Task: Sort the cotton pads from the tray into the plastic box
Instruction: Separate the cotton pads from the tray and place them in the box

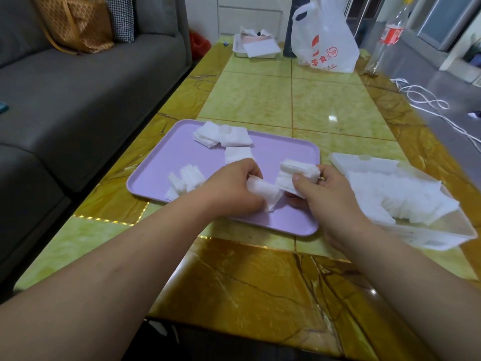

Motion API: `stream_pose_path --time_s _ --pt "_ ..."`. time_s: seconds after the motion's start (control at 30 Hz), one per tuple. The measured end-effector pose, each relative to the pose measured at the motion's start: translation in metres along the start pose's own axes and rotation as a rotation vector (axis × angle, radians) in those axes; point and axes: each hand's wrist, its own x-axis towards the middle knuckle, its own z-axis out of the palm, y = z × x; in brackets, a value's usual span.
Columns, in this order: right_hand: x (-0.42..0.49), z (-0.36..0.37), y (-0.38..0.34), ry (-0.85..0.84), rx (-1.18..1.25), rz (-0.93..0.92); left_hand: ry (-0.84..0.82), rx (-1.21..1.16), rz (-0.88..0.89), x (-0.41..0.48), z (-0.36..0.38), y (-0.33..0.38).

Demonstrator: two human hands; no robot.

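Our forearms reach in from the bottom edge over the bench (260, 282), whose top is glossy yellow and brown stone. Our left hand (234, 188) hangs over the near half of the purple tray (161, 162), its fingers curled round a few cotton pads (263, 190) that stick out to the right. Our right hand (325, 194) is just beside it at the tray's right edge, thumb and fingers pinching a thicker stack of pads (296, 173). The two bunches meet or nearly meet; we cannot tell which.

More pads lie loose on the tray. We see a far pile (222, 135) near the back rim, a single pad (237, 153) just in front of it and partly hidden by our left hand, and a tumbled pile (186, 178) beside our left wrist. The plastic box (453, 227) stands on the bench just to the right of the tray. A row of pads (395, 196) stands in it, leaning loosely along its length.

At the bench's far end stand a white plastic bag (322, 43) with red print and a small white dish (239, 49) holding papers. A clear bottle (390, 35) with a red label is near the right edge. A grey sofa (78, 87) runs along the left with a brown handbag (75, 22) on it. A white cable (421, 97) lies on the floor to the right.
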Motion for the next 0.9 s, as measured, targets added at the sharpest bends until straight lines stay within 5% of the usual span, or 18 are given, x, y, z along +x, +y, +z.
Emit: stream_pose_path --time_s 0.5,0.67,0.77,0.9 --pt "0.002 -0.002 0.001 0.035 -0.007 0.019 0.133 -0.217 -0.006 -0.005 -0.016 0.000" --pt "0.001 -0.001 -0.003 0.041 0.014 0.027 0.088 -0.506 0.058 -0.010 -0.024 0.009" --pt "-0.003 0.000 -0.009 -0.062 0.025 0.016 -0.032 -0.616 0.123 -0.013 -0.020 0.015" --pt "-0.009 0.004 -0.014 -0.268 0.021 0.014 0.025 -0.580 0.110 -0.010 -0.008 0.015"
